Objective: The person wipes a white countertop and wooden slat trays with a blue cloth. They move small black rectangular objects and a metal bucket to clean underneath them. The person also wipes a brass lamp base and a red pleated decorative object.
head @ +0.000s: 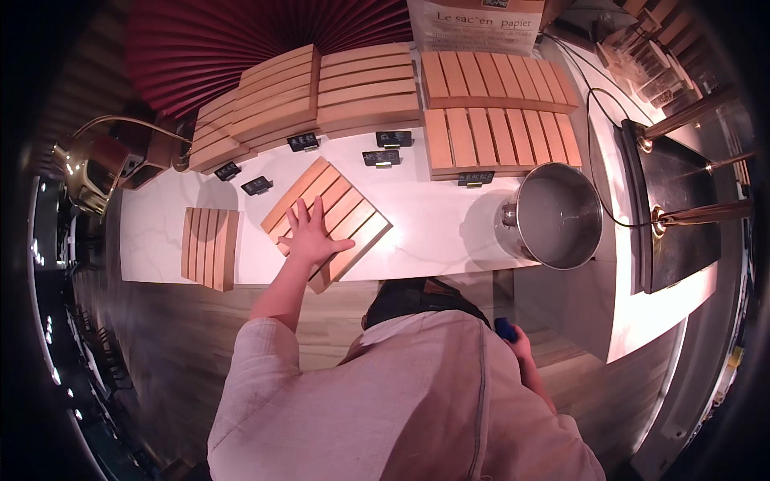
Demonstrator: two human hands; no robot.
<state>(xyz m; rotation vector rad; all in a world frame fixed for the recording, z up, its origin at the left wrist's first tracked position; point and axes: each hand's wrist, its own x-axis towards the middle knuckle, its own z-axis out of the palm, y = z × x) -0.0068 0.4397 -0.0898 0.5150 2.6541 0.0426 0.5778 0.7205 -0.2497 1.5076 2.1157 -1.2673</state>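
My left hand (311, 237) lies palm down with its fingers spread on a slatted wooden display stand (355, 210). That stand sits at an angle on the white marble-look counter (427, 228), one corner reaching past the front edge. Down beside my body, my right hand (518, 343) grips a dark blue object (504, 329), partly hidden, its kind unclear. To the left of my left hand, a smaller slatted wooden stand (209, 248) sits at the counter's front edge.
More slatted wooden stands (367, 84) line the back, with small black sign holders (394, 139) bearing writing before them. A metal bucket (556, 216) stands right, near a black cable (592, 150) and brass posts (692, 215). A brass lamp (90, 174) is left, a paper bag (481, 30) behind.
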